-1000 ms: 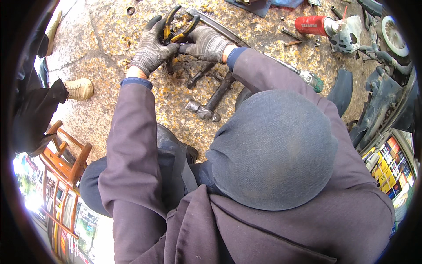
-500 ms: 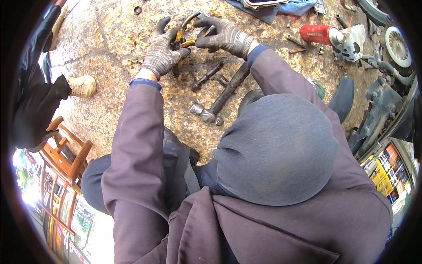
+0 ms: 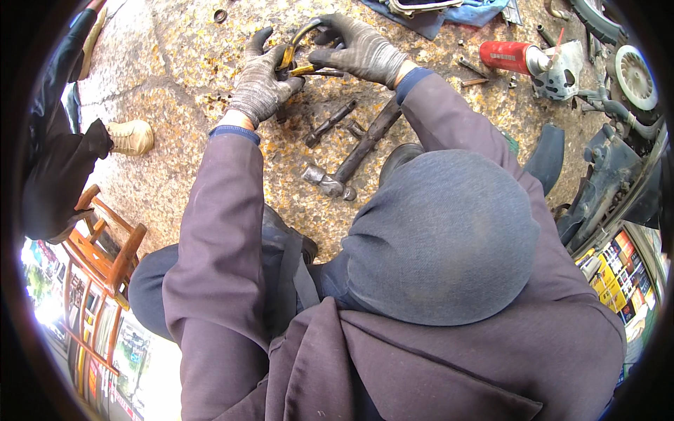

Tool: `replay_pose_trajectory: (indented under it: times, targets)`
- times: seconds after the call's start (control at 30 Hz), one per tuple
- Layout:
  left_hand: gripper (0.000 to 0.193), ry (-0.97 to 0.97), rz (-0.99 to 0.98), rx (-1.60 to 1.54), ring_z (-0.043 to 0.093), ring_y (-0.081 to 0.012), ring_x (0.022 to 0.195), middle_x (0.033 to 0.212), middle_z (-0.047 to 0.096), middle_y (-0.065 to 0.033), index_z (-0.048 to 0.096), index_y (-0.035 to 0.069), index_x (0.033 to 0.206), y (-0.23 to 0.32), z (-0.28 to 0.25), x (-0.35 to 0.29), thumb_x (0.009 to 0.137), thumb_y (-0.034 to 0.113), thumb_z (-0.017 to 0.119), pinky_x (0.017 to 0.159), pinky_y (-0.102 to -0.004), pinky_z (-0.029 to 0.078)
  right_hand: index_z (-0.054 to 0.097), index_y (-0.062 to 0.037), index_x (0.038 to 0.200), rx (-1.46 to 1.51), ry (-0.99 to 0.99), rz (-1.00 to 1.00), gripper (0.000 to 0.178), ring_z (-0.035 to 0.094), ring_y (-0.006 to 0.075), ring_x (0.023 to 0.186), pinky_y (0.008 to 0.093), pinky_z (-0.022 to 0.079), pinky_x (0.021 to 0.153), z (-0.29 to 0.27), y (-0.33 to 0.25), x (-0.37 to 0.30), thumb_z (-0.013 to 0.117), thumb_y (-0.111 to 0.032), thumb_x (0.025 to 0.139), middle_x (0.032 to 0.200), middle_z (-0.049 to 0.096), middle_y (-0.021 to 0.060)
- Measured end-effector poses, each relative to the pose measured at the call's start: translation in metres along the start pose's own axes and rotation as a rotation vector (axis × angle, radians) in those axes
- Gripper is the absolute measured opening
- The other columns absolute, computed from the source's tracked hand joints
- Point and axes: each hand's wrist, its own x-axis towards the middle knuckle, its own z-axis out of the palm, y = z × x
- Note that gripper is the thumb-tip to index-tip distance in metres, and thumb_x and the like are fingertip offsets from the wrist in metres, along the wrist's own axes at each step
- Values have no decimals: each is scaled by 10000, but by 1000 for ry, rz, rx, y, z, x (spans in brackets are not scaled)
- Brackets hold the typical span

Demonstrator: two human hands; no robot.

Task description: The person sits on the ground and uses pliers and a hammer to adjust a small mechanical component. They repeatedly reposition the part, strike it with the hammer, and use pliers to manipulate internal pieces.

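One blue-grey knee (image 3: 442, 238) bulges up closest, between purplish-brown sleeves. Just past it, a ball-peen hammer (image 3: 324, 179) lies on the speckled floor (image 3: 189, 161), w/ a short dark bar (image 3: 330, 123) beside its handle. Beyond those, the L hand (image 3: 261, 88), in a grey work glove, is clasped around yellow-&-black-handled pliers (image 3: 303, 69), handles spread. R hand (image 3: 361, 52), also gloved, is half curled by the handle ends; from here I can't tell if its fingers pinch one. Off right, a red spray can (image 3: 507, 56) lies on its side nr a pale perforated plate (image 3: 562, 77). Farthest, blue cloth (image 3: 481, 12).
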Motion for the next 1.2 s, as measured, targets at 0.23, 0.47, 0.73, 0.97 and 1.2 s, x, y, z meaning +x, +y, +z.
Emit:
replay_pose_trajectory:
  times: [0.23, 0.47, 0.73, 0.97, 1.2]
  targets:
    - [613, 31, -14, 66, 530, -357, 1245, 1529, 269, -184, 620, 66, 1268, 10, -2, -1, 691, 189, 785, 1055, -378, 487, 496, -171, 1425, -852, -113, -401, 848, 579, 333, 1210, 406, 509, 998, -5, -36, 12, 863, -316, 675, 1324, 557, 172]
    - [698, 126, -1, 71, 452, -386, 1302, 1477, 336, -180, 572, 25, 1321, 14, 5, -5, 676, 178, 792, 1097, -406, 433, 535, -148, 1384, -827, -222, -408, 933, 612, 341, 1132, 433, 523, 945, -9, -32, 32, 924, -440, 587, 1177, 620, 160]
    - [742, 48, -199, 242, 521, -350, 1239, 1381, 433, -185, 596, 18, 1280, 44, -3, 11, 635, 278, 857, 1059, -386, 469, 541, -137, 1358, -814, -210, -411, 894, 604, 350, 1139, 430, 516, 961, -10, -22, 32, 903, -460, 607, 1184, 619, 164]
    - [633, 89, -260, 183, 604, -275, 1105, 1251, 513, -169, 654, 2, 1171, 41, 1, 13, 641, 269, 876, 984, -345, 520, 480, -134, 1425, -693, -192, -409, 961, 574, 351, 1197, 425, 497, 1008, -9, -21, 28, 919, -376, 605, 1236, 600, 183]
    - [491, 106, -297, 165, 625, -308, 1058, 1232, 545, -155, 706, 49, 1068, 41, -1, 9, 623, 197, 852, 957, -378, 526, 632, -59, 1207, -596, 295, 153, 443, 657, 312, 1099, 414, 531, 953, -59, 8, -48, 705, -331, 866, 1136, 686, 188]
